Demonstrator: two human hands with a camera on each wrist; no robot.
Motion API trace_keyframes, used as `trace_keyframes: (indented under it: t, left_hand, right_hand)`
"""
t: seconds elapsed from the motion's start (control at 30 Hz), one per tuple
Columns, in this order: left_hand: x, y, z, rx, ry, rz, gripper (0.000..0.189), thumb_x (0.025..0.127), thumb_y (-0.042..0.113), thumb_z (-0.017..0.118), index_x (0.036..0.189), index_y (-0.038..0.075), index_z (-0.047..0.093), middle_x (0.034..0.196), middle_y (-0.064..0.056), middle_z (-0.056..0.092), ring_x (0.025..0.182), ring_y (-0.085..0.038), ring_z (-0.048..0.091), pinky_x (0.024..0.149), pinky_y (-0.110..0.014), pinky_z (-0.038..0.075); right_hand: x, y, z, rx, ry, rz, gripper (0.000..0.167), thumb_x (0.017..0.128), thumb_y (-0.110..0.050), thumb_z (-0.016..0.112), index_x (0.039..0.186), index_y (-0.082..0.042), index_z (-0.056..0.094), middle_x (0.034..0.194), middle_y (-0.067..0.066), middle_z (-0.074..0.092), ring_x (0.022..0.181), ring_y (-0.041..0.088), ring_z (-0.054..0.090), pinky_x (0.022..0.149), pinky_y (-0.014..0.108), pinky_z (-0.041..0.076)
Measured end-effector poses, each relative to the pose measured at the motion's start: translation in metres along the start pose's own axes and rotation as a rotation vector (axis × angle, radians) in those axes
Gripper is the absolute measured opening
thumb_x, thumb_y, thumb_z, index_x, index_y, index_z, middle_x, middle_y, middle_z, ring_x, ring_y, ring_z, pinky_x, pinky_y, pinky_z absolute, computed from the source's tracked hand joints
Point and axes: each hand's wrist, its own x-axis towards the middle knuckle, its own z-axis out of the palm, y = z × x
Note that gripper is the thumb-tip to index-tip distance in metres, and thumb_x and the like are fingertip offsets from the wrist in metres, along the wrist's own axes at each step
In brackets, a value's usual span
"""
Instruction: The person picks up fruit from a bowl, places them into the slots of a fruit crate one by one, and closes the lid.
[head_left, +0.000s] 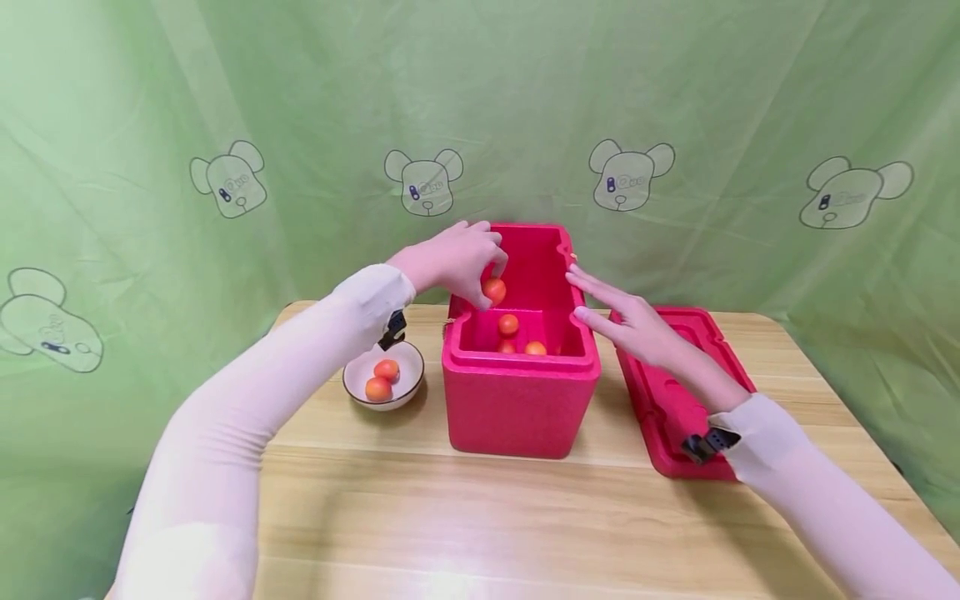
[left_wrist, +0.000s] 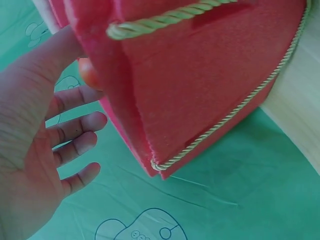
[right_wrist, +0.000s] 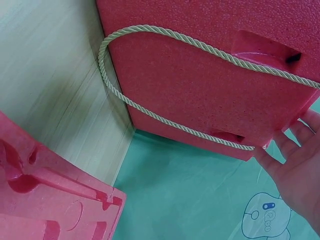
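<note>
A red foam box [head_left: 517, 408] stands without its lid on the wooden table. My left hand [head_left: 461, 257] is over its left rim and pinches an orange-red tomato [head_left: 494, 291] between thumb and fingers, above the inside of the box. In the left wrist view that tomato [left_wrist: 89, 74] is partly hidden behind the box edge. Several similar tomatoes [head_left: 508, 325] lie on the box floor. My right hand [head_left: 636, 323] has its fingers extended, with the fingertips at the right rim of the box. The right wrist view shows this hand [right_wrist: 300, 165] beside the box's rim, holding nothing.
Left of the box, a white bowl [head_left: 408, 360] with a dark rim holds two tomatoes [head_left: 378, 388]. To the right lies the red lid [head_left: 660, 417], under my right forearm. A twisted cord [right_wrist: 165, 120] hangs along the box side. Green cloth [head_left: 480, 100] hangs behind the table.
</note>
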Motion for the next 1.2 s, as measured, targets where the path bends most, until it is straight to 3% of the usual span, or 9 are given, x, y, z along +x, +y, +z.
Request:
trace_keyframes:
  t: [0.47, 0.73, 1.0, 1.2]
  left_hand:
    - [-0.003, -0.008, 0.011, 0.027, 0.090, 0.011, 0.047, 0.080, 0.049, 0.076, 0.115, 0.019, 0.067, 0.124, -0.004, 0.052, 0.122, -0.021, 0.044, 0.102, -0.044, 0.038]
    - [-0.011, -0.022, 0.011, -0.073, 0.211, -0.030, 0.042, 0.082, 0.050, 0.073, 0.111, 0.020, 0.066, 0.119, -0.003, 0.052, 0.115, -0.021, 0.043, 0.098, -0.042, 0.037]
    - [-0.041, -0.039, 0.017, -0.270, 0.361, -0.080, 0.041, 0.082, 0.044, 0.076, 0.114, 0.020, 0.068, 0.110, -0.004, 0.054, 0.106, -0.020, 0.045, 0.094, -0.041, 0.039]
    - [-0.075, -0.053, 0.040, -0.490, 0.493, -0.158, 0.043, 0.081, 0.038, 0.082, 0.118, 0.022, 0.068, 0.114, 0.000, 0.055, 0.113, -0.020, 0.047, 0.100, -0.045, 0.039]
  right_hand:
    - [0.000, 0.000, -0.002, 0.001, 0.001, 0.009, 0.062, 0.102, -0.027, 0.061, 0.158, -0.030, 0.036, 0.169, -0.006, 0.025, 0.156, 0.024, 0.026, 0.112, 0.062, 0.039]
    - [0.001, -0.003, -0.005, 0.001, -0.014, 0.026, 0.063, 0.102, -0.030, 0.061, 0.159, -0.031, 0.035, 0.169, -0.008, 0.023, 0.156, 0.024, 0.025, 0.110, 0.063, 0.041]
    - [0.001, -0.001, 0.001, 0.034, -0.013, 0.014, 0.063, 0.102, -0.027, 0.061, 0.159, -0.026, 0.035, 0.170, -0.006, 0.023, 0.157, 0.025, 0.024, 0.107, 0.061, 0.044]
    - [-0.001, -0.002, 0.002, 0.041, 0.005, 0.031, 0.062, 0.102, -0.028, 0.060, 0.159, -0.030, 0.035, 0.169, -0.008, 0.024, 0.156, 0.024, 0.024, 0.109, 0.062, 0.043]
